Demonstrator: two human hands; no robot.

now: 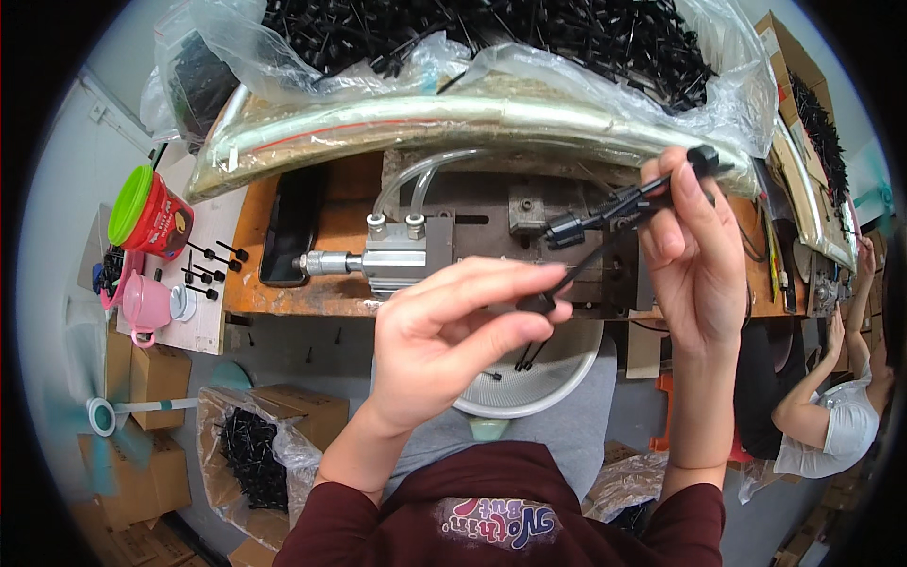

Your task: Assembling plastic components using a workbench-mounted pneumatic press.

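Observation:
Pinched between the thumb and fingers of my left hand is a black plastic part with a thin stem, its thicker end at my fingertips. My right hand, raised higher and to the right, grips several similar black stemmed parts; their thick ends stick out to the left and at the top. The left part's stem slants up toward the right hand, and whether it touches the others I cannot tell. Behind both hands, on the wooden bench, stands a metal clamp fixture with an air cylinder and clear tubes.
A plastic-lined box heaped with black parts spans the bench's back. On my lap rests a white perforated basket with a few parts. At left are a red bucket, a pink cup and loose parts. Another person works at right.

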